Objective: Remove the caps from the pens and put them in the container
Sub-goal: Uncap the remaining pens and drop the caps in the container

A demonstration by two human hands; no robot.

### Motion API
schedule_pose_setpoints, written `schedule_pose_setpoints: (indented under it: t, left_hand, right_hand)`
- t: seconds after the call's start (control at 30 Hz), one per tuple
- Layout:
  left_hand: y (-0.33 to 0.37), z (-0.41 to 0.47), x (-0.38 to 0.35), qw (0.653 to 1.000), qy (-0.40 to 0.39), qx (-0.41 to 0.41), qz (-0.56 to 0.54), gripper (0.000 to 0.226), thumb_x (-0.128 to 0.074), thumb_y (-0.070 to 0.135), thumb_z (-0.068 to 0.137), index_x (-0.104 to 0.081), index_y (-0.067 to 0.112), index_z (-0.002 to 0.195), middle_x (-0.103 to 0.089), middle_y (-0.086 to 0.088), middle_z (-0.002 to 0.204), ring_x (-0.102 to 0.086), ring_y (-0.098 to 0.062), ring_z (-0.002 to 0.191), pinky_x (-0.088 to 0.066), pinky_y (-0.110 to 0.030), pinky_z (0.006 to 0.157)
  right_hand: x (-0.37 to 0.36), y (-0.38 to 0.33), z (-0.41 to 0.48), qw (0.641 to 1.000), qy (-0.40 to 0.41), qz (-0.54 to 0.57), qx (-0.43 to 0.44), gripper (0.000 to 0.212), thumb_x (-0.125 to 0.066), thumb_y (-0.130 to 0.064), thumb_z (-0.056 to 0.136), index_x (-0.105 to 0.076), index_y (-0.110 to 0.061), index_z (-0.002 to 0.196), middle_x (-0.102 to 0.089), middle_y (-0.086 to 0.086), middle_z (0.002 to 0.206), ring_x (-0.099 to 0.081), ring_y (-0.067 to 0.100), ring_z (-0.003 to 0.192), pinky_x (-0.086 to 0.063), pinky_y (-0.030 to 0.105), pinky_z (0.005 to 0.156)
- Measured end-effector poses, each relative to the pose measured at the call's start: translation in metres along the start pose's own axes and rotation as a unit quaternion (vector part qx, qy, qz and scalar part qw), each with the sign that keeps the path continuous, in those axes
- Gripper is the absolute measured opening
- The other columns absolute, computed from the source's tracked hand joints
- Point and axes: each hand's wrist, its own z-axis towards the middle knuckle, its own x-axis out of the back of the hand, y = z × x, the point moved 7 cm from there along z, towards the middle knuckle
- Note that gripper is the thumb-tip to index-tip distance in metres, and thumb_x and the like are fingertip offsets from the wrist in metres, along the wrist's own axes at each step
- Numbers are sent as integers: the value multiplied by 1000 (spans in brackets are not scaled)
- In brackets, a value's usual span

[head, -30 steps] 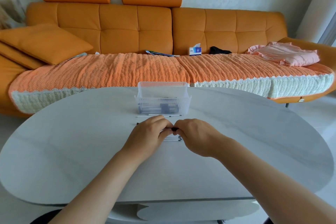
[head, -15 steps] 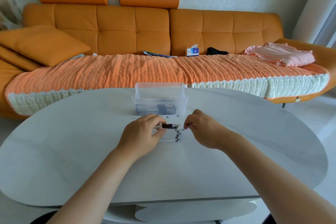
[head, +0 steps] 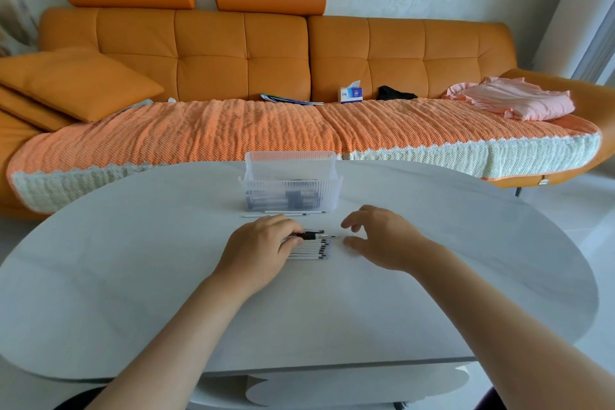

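Near the middle of the pale grey oval table, a slim white plastic pen with a black collar is pinched in the left hand, its bare tip pointing at the right hand. That hand's grip is loosely spread and looks empty, though I cannot rule out a small cap hidden inside. The pen is probably light, stiff and smooth and apt to roll, so the barrel just behind the collar seems the surest hold. A tight row of matching white pens lies under the left fingers, each touching the next. Just behind stands the clear ribbed plastic container, open-topped with dark pens inside; two thin white sticks lie along its front wall. Bare table spreads to both sides, its near edge well apart, and an orange sofa sits beyond.
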Motion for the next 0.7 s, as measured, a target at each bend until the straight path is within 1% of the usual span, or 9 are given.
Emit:
schedule_pose_setpoints:
  t: [0.07, 0.13, 0.23, 0.3, 0.4, 0.5, 0.63, 0.7]
  left_hand:
    - [3, 0, -1, 1000, -2, -6, 0, 10, -61, 31, 92, -67, 32, 100, -64, 18, 93, -57, -5, 86, -45, -26, 65]
    - [5, 0, -2, 1000, -2, -14, 4, 10, -61, 32, 92, -67, 31, 100, -65, 17, 93, -59, -8, 86, -47, -29, 64]
    - [6, 1, -3, 1000, -2, -20, 8, 10, -62, 33, 91, -67, 30, 100, -65, 16, 93, -59, -9, 86, -46, -28, 63]
    - [8, 1, -2, 1000, 2, -23, 10, 10, -62, 33, 91, -66, 30, 100, -65, 16, 92, -59, -9, 85, -44, -26, 62]
    - [10, 0, -1, 1000, -6, -23, 15, 10, -63, 37, 89, -63, 34, 99, -64, 19, 93, -58, -5, 85, -42, -24, 61]
    - [7, -1, 1, 1000, -11, -7, 5, 9, -63, 37, 89, -64, 34, 97, -64, 19, 92, -60, -4, 83, -43, -24, 61]
    - [6, -2, -3, 999, -39, 15, 3, 13, -56, 39, 94, -68, 32, 98, -66, 16, 94, -61, -9, 83, -44, -28, 65]
    - [7, -2, -5, 999, -50, 18, 10, 17, -53, 41, 96, -67, 32, 99, -66, 15, 95, -61, -10, 84, -44, -28, 67]
  right_hand:
    - [3, -12, -1, 999, 20, 8, 39, 25, -53, -39, 97, -63, -33, 120, -59, -12, 114, -51, 5, 86, -46, 27, 82]
    - [4, -25, -2, 997, 18, 25, 68, 24, -47, -36, 100, -65, -34, 117, -58, -14, 115, -53, 5, 85, -45, 27, 81]
    - [-1, -39, -3, 995, -6, -5, 97, 29, -40, -36, 103, -66, -31, 116, -60, -13, 115, -58, 11, 97, -48, 31, 83]
    - [-3, -44, -3, 994, -19, -33, 104, 30, -39, -34, 104, -67, -26, 113, -62, -8, 109, -59, 17, 97, -48, 34, 78]
    - [-1, -47, -3, 994, -27, -37, 97, 28, -42, -33, 103, -69, -25, 108, -65, -8, 104, -58, 17, 93, -46, 33, 74]
    - [1, -52, -4, 994, -6, -48, 95, 27, -46, -35, 102, -71, -27, 106, -66, -9, 104, -59, 17, 93, -49, 34, 75]
    - [4, -56, -5, 994, 49, -48, 87, 10, -64, -34, 91, -70, -28, 97, -66, -12, 100, -61, 14, 90, -45, 28, 70]
    - [5, -56, -4, 993, 59, -47, 86, 11, -69, -36, 87, -66, -29, 95, -63, -14, 99, -61, 12, 90, -43, 27, 69]
